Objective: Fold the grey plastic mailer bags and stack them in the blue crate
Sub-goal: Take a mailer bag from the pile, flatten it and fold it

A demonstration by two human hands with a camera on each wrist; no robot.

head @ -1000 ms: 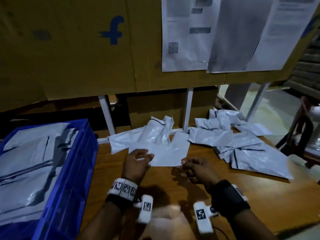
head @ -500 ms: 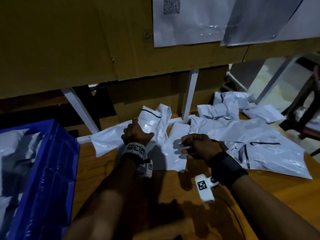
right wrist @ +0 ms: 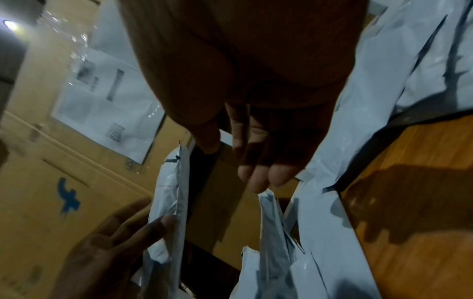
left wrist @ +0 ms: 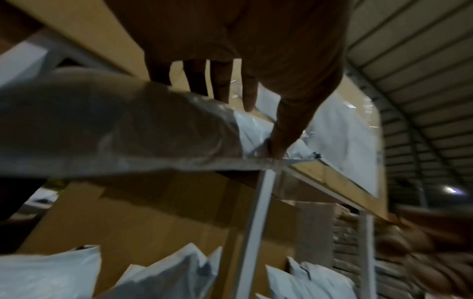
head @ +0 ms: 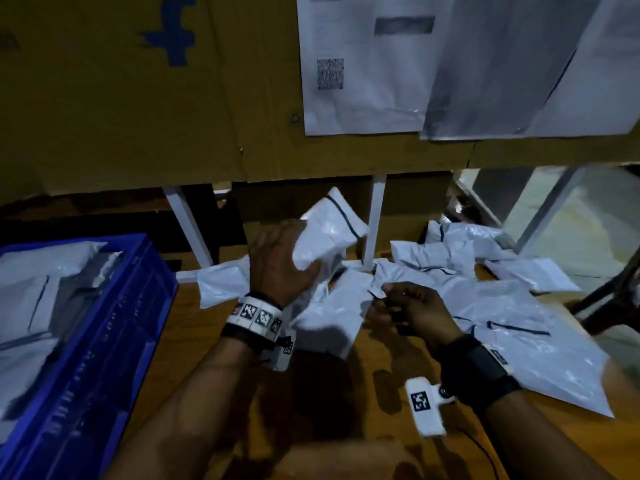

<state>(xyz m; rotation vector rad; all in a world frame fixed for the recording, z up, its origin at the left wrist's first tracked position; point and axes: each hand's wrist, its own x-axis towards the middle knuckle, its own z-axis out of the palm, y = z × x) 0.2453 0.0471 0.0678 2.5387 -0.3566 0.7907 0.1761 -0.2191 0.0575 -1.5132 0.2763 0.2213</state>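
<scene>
The left hand (head: 280, 258) grips a raised mailer bag (head: 325, 237) just beyond the flat bag (head: 332, 317); the right hand (head: 412, 310) pinches that flat bag's edge.

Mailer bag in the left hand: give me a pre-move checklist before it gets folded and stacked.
1. Left hand grips the lifted mailer bag: ok.
2. Bag clear of the table: cannot tell, its lower end is hidden.
3. Right hand has a corner of that bag: cannot tell; it pinches plastic, which bag is unclear.
4. Bag flat for folding: not ok, crumpled.
5. Blue crate within view, room on top: ok.
</scene>
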